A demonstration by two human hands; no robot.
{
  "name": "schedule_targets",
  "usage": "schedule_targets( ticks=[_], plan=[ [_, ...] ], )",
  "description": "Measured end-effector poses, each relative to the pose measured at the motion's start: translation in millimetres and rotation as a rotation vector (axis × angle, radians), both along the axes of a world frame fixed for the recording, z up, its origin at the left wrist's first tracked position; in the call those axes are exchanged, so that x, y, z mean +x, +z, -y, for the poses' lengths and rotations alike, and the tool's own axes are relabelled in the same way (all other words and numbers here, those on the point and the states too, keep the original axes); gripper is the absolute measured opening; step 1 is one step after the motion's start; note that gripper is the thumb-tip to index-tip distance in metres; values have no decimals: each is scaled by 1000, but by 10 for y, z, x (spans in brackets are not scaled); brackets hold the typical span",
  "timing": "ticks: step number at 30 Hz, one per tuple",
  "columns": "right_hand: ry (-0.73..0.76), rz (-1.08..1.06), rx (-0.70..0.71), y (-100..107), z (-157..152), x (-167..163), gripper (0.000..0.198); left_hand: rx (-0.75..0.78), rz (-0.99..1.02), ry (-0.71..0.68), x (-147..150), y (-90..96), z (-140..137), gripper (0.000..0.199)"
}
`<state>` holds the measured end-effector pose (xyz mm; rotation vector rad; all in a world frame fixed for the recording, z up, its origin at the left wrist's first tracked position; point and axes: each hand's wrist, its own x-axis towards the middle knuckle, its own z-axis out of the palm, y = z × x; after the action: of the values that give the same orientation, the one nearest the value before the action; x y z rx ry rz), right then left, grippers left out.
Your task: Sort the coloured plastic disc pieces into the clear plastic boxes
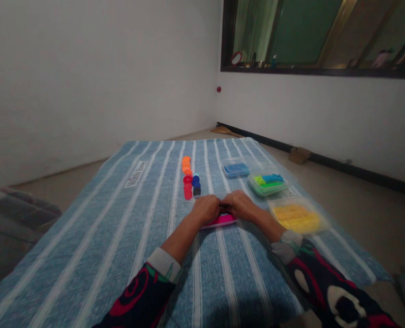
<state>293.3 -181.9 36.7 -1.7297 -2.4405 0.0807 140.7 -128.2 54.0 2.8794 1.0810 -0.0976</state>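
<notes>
My left hand (206, 209) and my right hand (238, 205) meet at the middle of the cloth, both with fingers closed. Between the fingertips shows a small dark brown piece (225, 207), mostly covered, so its exact kind is unclear. Just beneath my hands lies a flat bright pink item (221, 221) with a pale edge, partly hidden by them. Beyond my left hand is a group of small moulded-looking pieces: orange (186, 165), red (188, 190), dark blue (196, 181) and black (197, 191).
Clear plastic containers stand to the right: one with blue contents (236, 170), one with green, yellow and blue (269, 180), one with yellow (296, 218). A striped blue cloth (120, 237) covers the surface. A cardboard box (300, 155) sits on the floor by the wall.
</notes>
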Motion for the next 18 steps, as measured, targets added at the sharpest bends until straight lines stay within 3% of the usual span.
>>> schedule_targets(
  ticks=[7,12,18],
  plan=[
    [-36,-98,-48,22,-5,20,18,-3,21,-6,-41,-45,-1,31],
    [-122,-243,65,82,35,228,33,-1,56,-12,-55,-92,-18,28],
    [-170,-94,74,166,122,306,23,6,136,-10,-102,-45,-19,30]
  ],
)
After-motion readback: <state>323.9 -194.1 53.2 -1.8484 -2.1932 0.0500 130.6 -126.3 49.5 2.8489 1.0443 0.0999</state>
